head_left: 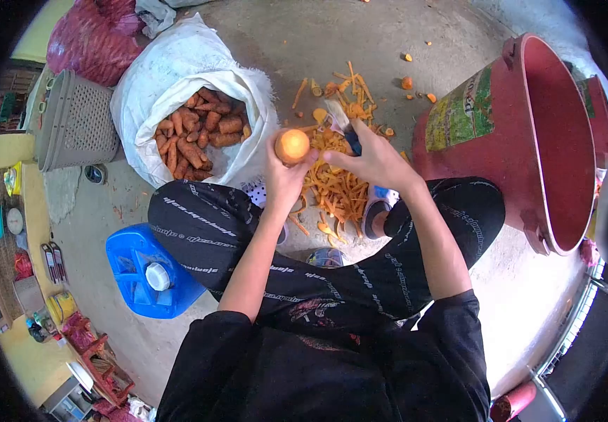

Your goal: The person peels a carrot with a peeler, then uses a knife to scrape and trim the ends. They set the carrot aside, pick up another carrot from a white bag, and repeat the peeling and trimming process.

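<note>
My left hand [286, 181] is wrapped round a carrot [293, 146], whose pale orange cut end faces up toward me. Just to its right, my right hand [378, 163] grips a knife [352, 138] by its dark handle, with the light blade pointing up and left, apart from the carrot. Below both hands, a heap of orange carrot peelings [335, 188] lies on the floor between my feet. Beyond my left hand, an open white sack [170, 67] lies tipped toward me, with many unpeeled carrots [195, 133] inside.
A large red plastic bin [480, 151] leans at the right, its mouth facing right. A blue jerrycan [132, 264] stands by my left knee. Behind the sack are a grey basket [82, 119] and a red mesh sack [93, 42]. Carrot bits [407, 83] dot the concrete floor.
</note>
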`<control>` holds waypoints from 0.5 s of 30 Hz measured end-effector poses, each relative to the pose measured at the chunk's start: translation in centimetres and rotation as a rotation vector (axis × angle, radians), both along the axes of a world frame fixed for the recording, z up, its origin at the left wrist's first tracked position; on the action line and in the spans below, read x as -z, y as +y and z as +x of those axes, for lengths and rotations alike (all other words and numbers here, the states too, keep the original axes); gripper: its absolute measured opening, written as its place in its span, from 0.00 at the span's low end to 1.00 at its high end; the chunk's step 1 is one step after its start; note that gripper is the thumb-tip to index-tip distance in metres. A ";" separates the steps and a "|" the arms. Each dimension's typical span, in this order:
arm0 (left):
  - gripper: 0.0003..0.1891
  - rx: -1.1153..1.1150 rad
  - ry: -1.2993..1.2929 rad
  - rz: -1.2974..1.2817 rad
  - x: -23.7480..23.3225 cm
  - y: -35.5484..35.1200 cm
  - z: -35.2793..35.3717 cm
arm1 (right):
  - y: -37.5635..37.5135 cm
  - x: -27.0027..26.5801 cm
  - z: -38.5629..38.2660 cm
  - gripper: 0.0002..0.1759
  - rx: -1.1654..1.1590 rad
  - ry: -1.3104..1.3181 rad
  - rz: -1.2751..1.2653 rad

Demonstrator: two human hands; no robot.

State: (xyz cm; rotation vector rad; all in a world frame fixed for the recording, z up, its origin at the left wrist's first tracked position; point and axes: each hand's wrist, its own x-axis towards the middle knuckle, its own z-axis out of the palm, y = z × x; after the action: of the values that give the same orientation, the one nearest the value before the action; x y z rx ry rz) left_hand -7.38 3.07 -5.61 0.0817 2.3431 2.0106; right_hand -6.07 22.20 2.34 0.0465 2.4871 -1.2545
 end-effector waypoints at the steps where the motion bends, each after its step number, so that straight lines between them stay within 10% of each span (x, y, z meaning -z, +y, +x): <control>1: 0.29 0.027 -0.001 -0.003 -0.1 0.1 0.2 | -0.7 -0.2 -0.2 0.45 0.027 0.013 -0.058; 6: 0.30 0.214 0.293 -0.441 0.1 0.2 0.5 | -3.9 3.3 0.5 0.43 0.114 0.321 -0.015; 15: 0.22 0.270 -0.761 1.071 -1.5 -0.8 -0.7 | -4.7 4.9 0.8 0.38 0.315 0.472 0.000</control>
State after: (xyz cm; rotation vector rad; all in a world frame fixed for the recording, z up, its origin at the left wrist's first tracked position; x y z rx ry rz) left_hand -8.06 2.22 -4.15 -0.2606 0.6671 2.3039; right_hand -5.25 17.51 -2.57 0.1659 2.9706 -1.5376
